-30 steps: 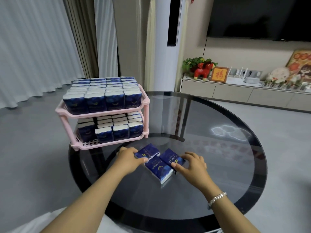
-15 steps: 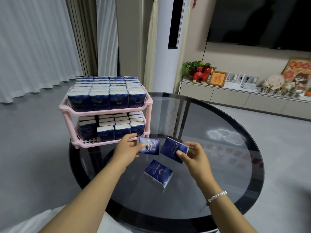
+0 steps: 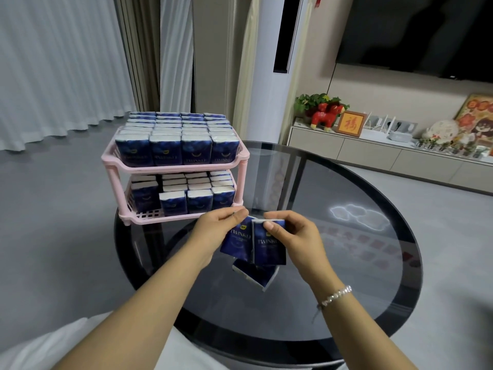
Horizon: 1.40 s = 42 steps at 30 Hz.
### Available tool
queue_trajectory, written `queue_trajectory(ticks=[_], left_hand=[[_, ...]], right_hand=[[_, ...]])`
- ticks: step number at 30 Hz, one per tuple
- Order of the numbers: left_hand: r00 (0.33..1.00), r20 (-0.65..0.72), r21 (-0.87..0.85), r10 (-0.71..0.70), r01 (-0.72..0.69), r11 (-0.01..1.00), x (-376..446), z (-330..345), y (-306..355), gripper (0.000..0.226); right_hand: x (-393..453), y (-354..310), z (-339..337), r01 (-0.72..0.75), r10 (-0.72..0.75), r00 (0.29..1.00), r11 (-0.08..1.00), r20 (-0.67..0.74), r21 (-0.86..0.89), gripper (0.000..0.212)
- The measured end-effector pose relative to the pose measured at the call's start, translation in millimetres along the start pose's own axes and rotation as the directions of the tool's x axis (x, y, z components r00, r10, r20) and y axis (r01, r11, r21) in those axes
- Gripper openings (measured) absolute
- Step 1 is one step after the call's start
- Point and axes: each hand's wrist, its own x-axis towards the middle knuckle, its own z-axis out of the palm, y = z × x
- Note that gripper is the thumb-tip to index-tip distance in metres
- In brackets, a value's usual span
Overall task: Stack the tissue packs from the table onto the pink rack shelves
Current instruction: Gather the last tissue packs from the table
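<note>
Rack (image 3: 241,157) stands at far-left edge of the round table (image 3: 373,263), two shelves, one above the other. Upper shelf (image 3: 170,169): packs upright, four across, several rows deep, front to back. Lower shelf (image 3: 160,216): packs upright too — bare strip at front-left. Just before the rack, above table centre, left hand (image 3: 213,231) and right hand (image 3: 296,239) each hold a pack by its top edge; left pack (image 3: 236,244) and right pack (image 3: 268,247) touch side by side. Third pack (image 3: 256,275) lies flat on the table directly beneath them. Cabinet (image 3: 373,153) w/ ornaments stands behind the table, to the right.
</note>
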Motion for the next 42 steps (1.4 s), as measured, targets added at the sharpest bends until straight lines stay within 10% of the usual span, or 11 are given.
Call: queue_trajectory(ticks=[12, 19, 29, 36, 42], left_hand=[[0.928, 0.367, 0.082, -0.061, 0.033, 0.996, -10.6, 4.5, 3.9, 0.051], [0.890, 0.441, 0.159, -0.115, 0.049, 0.986, -10.7, -0.3, 5.7, 0.060], [0.992, 0.111, 0.202, -0.056, 0.032, 0.979, -4.6, -0.1, -7.5, 0.037], [0.990, 0.133, 0.505, -0.053, -0.021, 0.863, -9.3, -4.4, -12.2, 0.040], [0.971, 0.182, 0.631, -0.155, 0.006, 0.776, -15.5, -6.8, -13.6, 0.043]], right_hand=[[3.4, 9.7, 23.7, -0.064, 0.113, 0.973, 0.969, -0.200, 0.239, 0.005], [4.1, -0.1, -0.3, -0.189, 0.180, 0.970, 0.981, 0.161, 0.043, 0.029], [-19.9, 5.6, 3.0, -0.349, 0.346, 0.937, 0.936, -0.055, -0.046, 0.024], [-36.2, 20.2, 11.7, -0.388, 0.344, 0.913, 0.899, -0.219, -0.204, 0.027], [-44.8, 14.2, 4.5, -0.392, 0.383, 0.918, 0.846, -0.098, -0.362, 0.035]])
